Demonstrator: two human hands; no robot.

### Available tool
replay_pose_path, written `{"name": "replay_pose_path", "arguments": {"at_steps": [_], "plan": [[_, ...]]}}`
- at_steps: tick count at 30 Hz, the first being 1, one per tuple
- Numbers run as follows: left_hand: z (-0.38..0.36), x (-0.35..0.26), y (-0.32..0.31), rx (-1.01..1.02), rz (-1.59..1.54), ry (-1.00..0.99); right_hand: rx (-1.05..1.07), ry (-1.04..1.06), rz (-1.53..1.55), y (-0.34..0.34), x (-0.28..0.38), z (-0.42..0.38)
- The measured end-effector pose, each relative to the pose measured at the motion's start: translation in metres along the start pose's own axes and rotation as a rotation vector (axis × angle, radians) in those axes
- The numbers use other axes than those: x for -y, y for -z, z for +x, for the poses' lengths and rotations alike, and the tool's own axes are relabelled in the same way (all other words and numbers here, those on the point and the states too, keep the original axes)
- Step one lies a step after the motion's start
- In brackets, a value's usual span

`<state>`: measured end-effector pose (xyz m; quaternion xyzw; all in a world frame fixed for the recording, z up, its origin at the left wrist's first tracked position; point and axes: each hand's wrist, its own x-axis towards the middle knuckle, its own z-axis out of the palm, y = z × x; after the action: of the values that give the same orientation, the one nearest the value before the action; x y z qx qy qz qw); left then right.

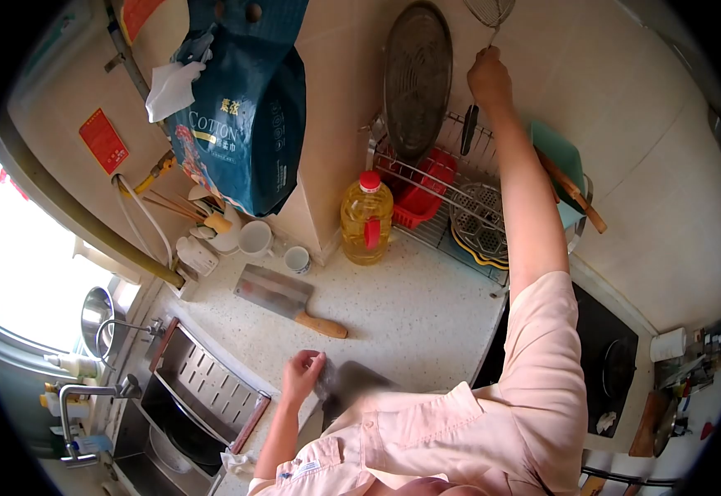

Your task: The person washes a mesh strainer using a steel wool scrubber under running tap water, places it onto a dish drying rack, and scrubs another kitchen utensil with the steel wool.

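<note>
My right hand (489, 76) is raised to the wall and grips the thin handle of a wire skimmer (490, 11) that hangs above the dish rack (451, 202). A black utensil handle (469, 130) dangles just below that hand. My left hand (301, 374) rests low on the speckled counter (410, 310), with its fingers on a blurred grey object (352, 384) near the front edge. A cleaver (282, 298) with a wooden handle lies on the counter beyond my left hand, apart from it.
A yellow oil bottle (366, 219) stands by the rack. A round metal tray (417, 78) leans on the wall. Cups (255, 238) and a chopstick holder (216, 219) stand at the back left. The sink (183, 397) lies left, the black cooktop (608, 355) right. A blue bag (241, 116) hangs overhead.
</note>
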<state>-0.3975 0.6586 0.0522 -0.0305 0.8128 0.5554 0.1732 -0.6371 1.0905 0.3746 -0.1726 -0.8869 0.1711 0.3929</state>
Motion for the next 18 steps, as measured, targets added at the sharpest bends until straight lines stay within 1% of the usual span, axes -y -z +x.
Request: {"name": "replay_pose_path", "arguments": {"at_steps": [2, 5, 10, 14, 17, 18], "plan": [[0.001, 0.011, 0.000, -0.003, 0.002, -0.016, 0.040, -0.067, 0.007, -0.002, -0.004, 0.003], [0.002, 0.021, 0.003, -0.013, 0.003, -0.015, 0.019, -0.043, 0.013, -0.018, -0.028, 0.005], [0.002, 0.023, 0.006, -0.017, -0.039, 0.019, 0.006, -0.094, 0.022, -0.012, -0.031, -0.001], [0.004, 0.024, 0.005, -0.002, -0.006, 0.020, 0.000, -0.135, -0.002, -0.011, -0.038, -0.003], [0.007, 0.025, 0.003, 0.011, 0.013, 0.024, 0.004, -0.072, 0.062, -0.016, -0.048, -0.010], [0.008, 0.026, 0.002, 0.013, 0.006, 0.028, 0.016, -0.088, 0.064, -0.018, -0.049, -0.012]]}}
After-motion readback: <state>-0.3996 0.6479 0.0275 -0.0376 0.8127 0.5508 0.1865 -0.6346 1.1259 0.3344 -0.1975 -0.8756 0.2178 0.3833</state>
